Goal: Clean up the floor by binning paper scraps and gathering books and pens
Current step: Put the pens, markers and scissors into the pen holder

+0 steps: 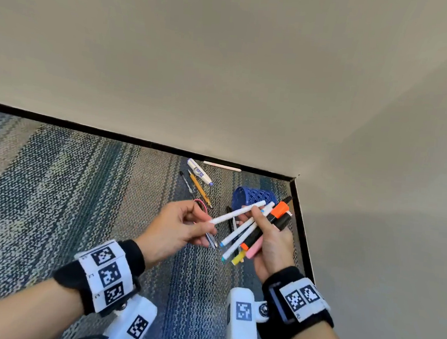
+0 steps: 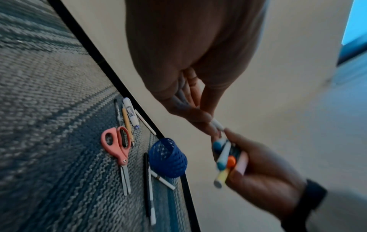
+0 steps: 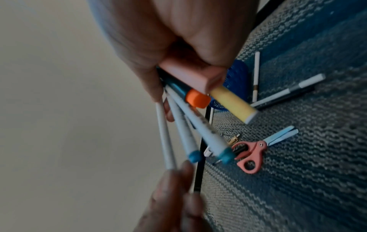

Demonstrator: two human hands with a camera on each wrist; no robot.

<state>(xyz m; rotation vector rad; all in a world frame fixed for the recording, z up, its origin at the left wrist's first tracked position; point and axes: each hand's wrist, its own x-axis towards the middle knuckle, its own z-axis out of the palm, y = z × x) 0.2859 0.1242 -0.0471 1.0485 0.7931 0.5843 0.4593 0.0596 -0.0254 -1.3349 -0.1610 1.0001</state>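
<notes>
My right hand (image 1: 263, 227) grips a bundle of pens (image 1: 249, 236): white pens with blue caps (image 3: 206, 133), an orange-capped highlighter (image 3: 197, 98), a yellow marker (image 3: 232, 105) and a pink eraser (image 3: 190, 75). My left hand (image 1: 207, 223) pinches the near end of a single white pen (image 1: 237, 212); its far end reaches the right hand's fingers. Both hands hover above the carpet in a wall corner. A blue mesh pen cup (image 1: 252, 199) lies on its side on the floor behind them.
Pink-handled scissors (image 2: 117, 147) lie on the carpet (image 1: 80, 184) under my hands. Beside the baseboard (image 1: 300, 222) lie a correction tape (image 1: 199, 174), an orange pencil (image 1: 200, 189), a black pen (image 1: 187, 185) and a white pen (image 1: 221, 166). More pens (image 3: 288, 92) lie near the cup.
</notes>
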